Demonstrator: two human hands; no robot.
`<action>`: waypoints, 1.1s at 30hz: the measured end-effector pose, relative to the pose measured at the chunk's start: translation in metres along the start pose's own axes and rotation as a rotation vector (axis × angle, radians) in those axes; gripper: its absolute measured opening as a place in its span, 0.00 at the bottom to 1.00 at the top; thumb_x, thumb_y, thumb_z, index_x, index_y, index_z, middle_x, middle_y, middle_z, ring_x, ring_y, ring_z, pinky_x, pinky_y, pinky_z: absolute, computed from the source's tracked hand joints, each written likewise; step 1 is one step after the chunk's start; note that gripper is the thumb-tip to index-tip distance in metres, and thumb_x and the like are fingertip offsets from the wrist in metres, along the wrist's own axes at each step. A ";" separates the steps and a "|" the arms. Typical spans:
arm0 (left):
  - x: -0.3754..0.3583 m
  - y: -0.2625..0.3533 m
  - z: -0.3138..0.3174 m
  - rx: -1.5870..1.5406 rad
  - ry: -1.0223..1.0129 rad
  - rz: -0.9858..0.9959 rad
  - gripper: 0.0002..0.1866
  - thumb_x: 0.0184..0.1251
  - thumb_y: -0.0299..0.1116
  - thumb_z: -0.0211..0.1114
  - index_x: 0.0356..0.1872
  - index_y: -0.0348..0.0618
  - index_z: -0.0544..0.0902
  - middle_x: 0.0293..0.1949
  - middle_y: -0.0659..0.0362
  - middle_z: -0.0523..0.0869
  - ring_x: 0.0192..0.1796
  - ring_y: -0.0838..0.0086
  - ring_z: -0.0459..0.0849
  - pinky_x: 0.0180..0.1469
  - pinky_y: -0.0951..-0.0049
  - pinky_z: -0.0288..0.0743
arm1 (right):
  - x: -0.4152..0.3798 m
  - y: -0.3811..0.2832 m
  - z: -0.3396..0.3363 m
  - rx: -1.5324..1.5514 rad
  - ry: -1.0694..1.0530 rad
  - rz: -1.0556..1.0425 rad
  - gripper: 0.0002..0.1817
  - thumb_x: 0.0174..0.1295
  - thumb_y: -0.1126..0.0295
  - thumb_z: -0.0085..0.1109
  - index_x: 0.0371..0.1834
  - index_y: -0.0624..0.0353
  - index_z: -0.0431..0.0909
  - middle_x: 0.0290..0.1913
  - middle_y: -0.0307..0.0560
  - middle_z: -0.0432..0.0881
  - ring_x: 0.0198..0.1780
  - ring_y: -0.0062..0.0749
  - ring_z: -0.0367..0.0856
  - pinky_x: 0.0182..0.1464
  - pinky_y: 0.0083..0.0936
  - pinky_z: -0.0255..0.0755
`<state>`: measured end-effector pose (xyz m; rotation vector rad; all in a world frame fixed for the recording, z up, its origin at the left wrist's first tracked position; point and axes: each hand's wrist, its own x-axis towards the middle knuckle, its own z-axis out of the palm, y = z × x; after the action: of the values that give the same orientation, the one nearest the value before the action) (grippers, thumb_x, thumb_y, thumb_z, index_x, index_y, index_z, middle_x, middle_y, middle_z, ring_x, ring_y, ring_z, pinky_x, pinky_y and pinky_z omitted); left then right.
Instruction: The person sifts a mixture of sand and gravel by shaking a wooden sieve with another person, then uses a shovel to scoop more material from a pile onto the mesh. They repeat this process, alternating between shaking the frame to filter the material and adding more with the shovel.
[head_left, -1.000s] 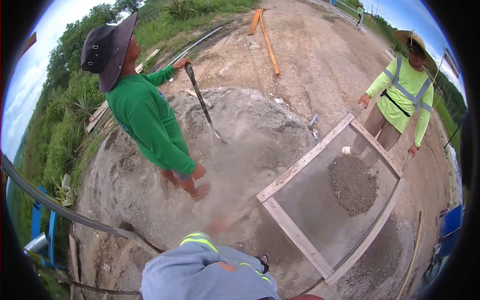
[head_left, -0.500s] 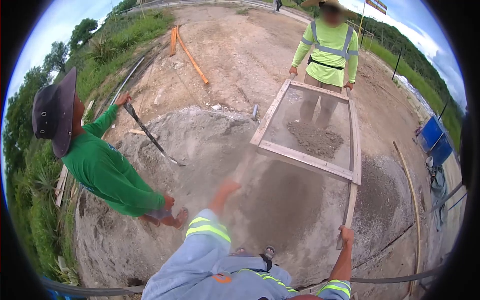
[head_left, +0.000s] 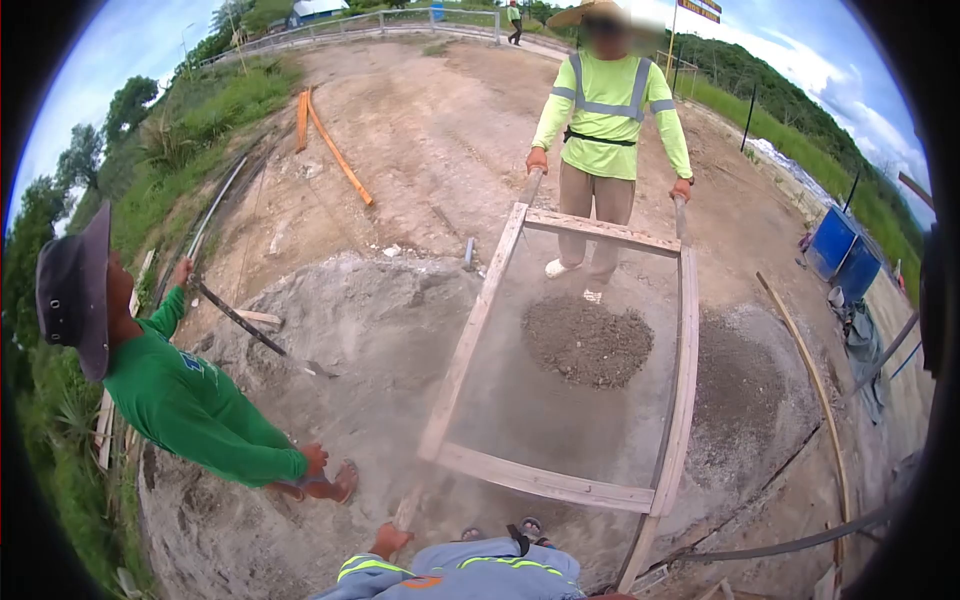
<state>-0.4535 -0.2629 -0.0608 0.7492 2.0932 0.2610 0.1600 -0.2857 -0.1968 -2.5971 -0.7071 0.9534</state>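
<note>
A wooden-framed sand sieve (head_left: 545,480) spans the space between me and a co-worker in a yellow-green shirt (head_left: 610,100). At the bottom of the view, my left hand (head_left: 391,540) is wrapped round the sieve's near left handle. The near right handle runs out of the lower edge, and my right hand is out of view. Coarse, pebbly sand (head_left: 588,342) lies heaped on the mesh toward the far side. Both of the co-worker's hands grip the far handles. Below the mesh, grey sand shows through.
To the left, a person in a green shirt (head_left: 190,400) holds a shovel (head_left: 250,328) over a grey sand heap (head_left: 350,300). A long wooden strip (head_left: 805,360) and blue drums (head_left: 842,250) are at right. Orange pipes (head_left: 338,150) lie on the dirt behind.
The sieve has swung nearer to me and to the left, and its load has shifted with it. My left hand has moved down; my right hand has left the view.
</note>
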 end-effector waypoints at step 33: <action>0.155 0.087 -0.016 0.166 0.232 0.267 0.28 0.31 0.49 0.67 0.30 0.32 0.84 0.34 0.40 0.84 0.39 0.52 0.84 0.41 0.62 0.77 | 0.012 -0.178 -0.042 -0.055 0.011 -0.167 0.30 0.39 0.52 0.61 0.37 0.71 0.81 0.41 0.66 0.81 0.48 0.53 0.80 0.50 0.38 0.72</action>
<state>-0.4977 -0.0999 -0.1173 1.1481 2.2502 0.3367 0.1343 -0.1339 -0.0972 -2.5393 -0.9435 0.8800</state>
